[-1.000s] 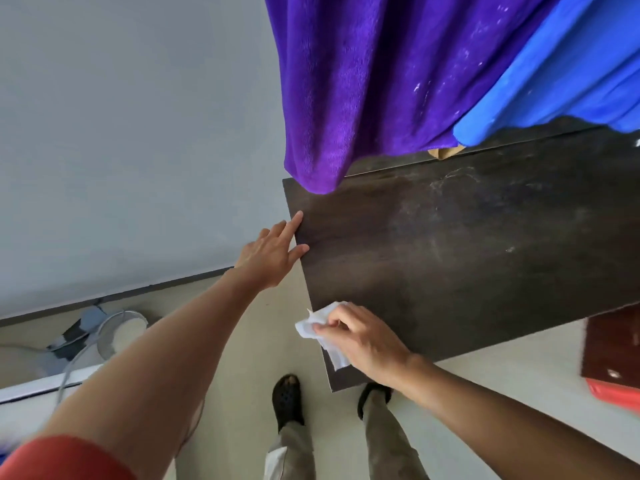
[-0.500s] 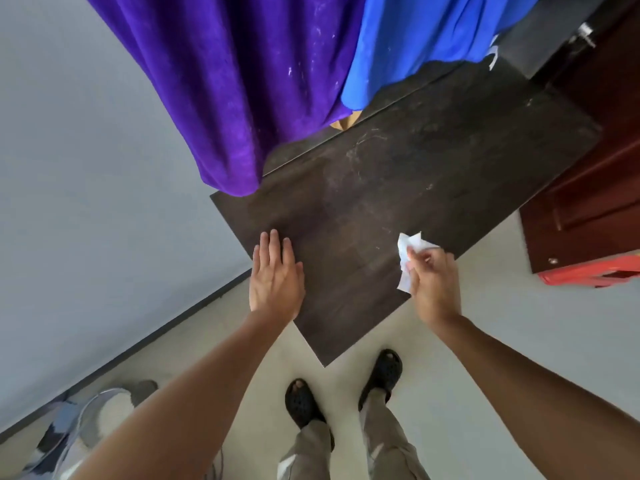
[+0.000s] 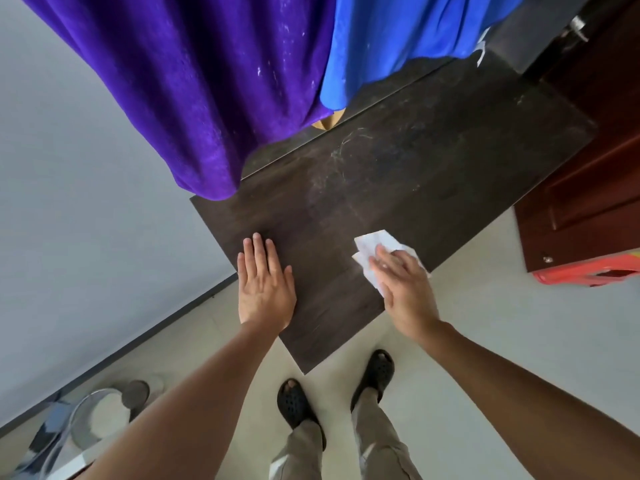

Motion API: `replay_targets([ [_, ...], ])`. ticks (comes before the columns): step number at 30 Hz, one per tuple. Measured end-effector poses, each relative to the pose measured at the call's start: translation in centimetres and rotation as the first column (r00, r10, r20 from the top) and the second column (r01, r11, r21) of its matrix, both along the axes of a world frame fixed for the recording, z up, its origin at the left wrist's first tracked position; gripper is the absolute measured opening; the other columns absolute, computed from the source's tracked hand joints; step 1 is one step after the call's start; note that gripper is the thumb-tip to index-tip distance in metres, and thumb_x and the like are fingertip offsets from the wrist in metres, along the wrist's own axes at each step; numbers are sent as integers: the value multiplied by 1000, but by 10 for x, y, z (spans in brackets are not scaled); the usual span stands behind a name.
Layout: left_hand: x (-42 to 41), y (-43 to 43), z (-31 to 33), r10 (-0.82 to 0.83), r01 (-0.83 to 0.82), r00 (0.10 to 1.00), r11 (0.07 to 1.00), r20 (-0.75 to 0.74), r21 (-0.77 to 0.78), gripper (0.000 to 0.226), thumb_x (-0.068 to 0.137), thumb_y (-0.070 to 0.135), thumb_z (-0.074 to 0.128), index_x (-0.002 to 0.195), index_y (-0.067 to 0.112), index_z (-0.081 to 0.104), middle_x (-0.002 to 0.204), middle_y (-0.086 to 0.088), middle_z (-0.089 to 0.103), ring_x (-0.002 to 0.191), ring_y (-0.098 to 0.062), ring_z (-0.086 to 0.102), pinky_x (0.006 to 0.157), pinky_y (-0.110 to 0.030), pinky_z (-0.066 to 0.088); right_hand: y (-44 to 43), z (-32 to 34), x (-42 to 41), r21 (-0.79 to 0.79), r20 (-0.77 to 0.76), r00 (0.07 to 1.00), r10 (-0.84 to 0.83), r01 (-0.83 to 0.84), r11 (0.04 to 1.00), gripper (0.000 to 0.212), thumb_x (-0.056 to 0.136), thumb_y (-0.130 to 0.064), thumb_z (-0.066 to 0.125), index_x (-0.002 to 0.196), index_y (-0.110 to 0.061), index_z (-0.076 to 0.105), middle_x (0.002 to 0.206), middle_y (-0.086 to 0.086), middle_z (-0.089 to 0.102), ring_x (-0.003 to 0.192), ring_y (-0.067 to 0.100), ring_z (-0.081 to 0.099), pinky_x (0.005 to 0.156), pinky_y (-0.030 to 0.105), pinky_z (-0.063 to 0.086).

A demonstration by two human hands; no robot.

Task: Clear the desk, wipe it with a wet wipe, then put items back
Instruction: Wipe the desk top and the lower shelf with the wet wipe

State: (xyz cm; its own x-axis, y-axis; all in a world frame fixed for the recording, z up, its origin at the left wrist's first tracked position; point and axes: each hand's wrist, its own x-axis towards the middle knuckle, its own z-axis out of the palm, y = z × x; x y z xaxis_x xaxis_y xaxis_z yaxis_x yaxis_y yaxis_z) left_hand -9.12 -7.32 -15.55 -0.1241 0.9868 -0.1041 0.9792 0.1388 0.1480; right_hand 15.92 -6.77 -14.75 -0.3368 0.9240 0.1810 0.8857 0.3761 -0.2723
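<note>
Item: dark wood-grain rectangular desk [image 3: 398, 188], where our left hand [image 3: 265, 285] lies open and flat, apparently bracing, while our right hand [image 3: 403, 287] presses the crumpled white wet wipe [image 3: 372, 249] near its front edge.

Legible text, labels, brands, numbers, signs: none. No readable marking on any surface anywhere in the frame.

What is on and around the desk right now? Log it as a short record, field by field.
desk: dark wood top, dusty smears toward the back
left hand: flat, palm down on the desk's near corner
right hand: pressing a white wet wipe at the front edge
hanging above: purple cloth, blue cloth
floor: black sandals
</note>
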Motion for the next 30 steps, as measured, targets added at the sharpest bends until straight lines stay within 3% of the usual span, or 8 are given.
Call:
replay_targets([
  [5, 11, 0, 3, 92, -92, 996, 996, 20, -10, 64, 95, 37, 9, 147, 1, 18, 156, -17, 11, 145, -31, 5, 119, -44, 6, -37, 6, -20, -80, 45, 902, 430, -425, 901, 42, 83, -5, 56, 121, -23, 57, 134, -7, 52, 118, 22, 44, 93, 36, 42],
  [10, 24, 6, -1, 203, -204, 979, 979, -25, -17, 63, 95, 37, 12, 148, 4, 15, 157, -13, 9, 146, -27, 2, 118, -41, 0, 79, 6, 16, -16, 128, 981, 144, -143, 990, 52, 77, 0, 67, 125, -17, 58, 136, 2, 55, 133, 38, 37, 102, 52, 37],
  [13, 27, 6, -1, 236, -236, 972, 972, -24, -10, 63, 95, 37, 11, 148, 4, 15, 158, -12, 8, 146, -26, 1, 118, -41, 1, 44, -9, 7, -85, 51, 937, 345, -340, 936, 58, 79, 6, 59, 133, -12, 51, 141, 7, 49, 137, 30, 35, 108, 46, 35],
  [17, 29, 8, 1, 262, -262, 965, 965, -31, -8, 62, 95, 36, 13, 147, 3, 20, 157, -12, 12, 146, -26, 4, 118, -41, 4, 0, -13, 17, -142, -77, 733, 676, -679, 721, 55, 84, 5, 38, 135, -12, 47, 144, 4, 45, 139, 23, 32, 115, 38, 25],
  [19, 30, 7, 1, 263, -263, 964, 965, -34, 7, 61, 95, 34, 17, 147, 3, 22, 157, -12, 15, 146, -26, 6, 118, -41, 6, 46, -14, 9, -152, -86, 728, 680, -684, 714, 59, 80, 11, 47, 134, -10, 49, 143, 6, 46, 137, 24, 36, 115, 34, 20],
  [21, 30, 7, 2, 266, -265, 963, 964, -36, 17, 59, 95, 33, 21, 146, 3, 25, 156, -13, 18, 146, -27, 9, 118, -41, 7, 107, -16, -10, -159, -46, 819, 572, -571, 805, 61, 76, 13, 56, 134, -7, 49, 142, 11, 47, 134, 28, 39, 113, 34, 20],
  [25, 31, 7, 4, 258, -257, 965, 966, -42, 26, 58, 95, 33, 22, 146, 4, 27, 156, -12, 19, 145, -26, 10, 118, -41, 7, 141, -14, -27, -167, -40, 888, 458, -458, 873, 58, 80, 11, 52, 135, -6, 47, 144, 13, 44, 135, 31, 38, 114, 39, 26],
  [30, 30, 8, 3, 263, -262, 964, 965, -28, 30, 58, 95, 32, 23, 145, 2, 28, 155, -13, 21, 145, -27, 12, 117, -41, 6, 39, -9, 20, -171, -109, 666, 738, -744, 646, 56, 83, 11, 43, 135, -9, 48, 143, 5, 46, 138, 24, 34, 113, 40, 27],
])
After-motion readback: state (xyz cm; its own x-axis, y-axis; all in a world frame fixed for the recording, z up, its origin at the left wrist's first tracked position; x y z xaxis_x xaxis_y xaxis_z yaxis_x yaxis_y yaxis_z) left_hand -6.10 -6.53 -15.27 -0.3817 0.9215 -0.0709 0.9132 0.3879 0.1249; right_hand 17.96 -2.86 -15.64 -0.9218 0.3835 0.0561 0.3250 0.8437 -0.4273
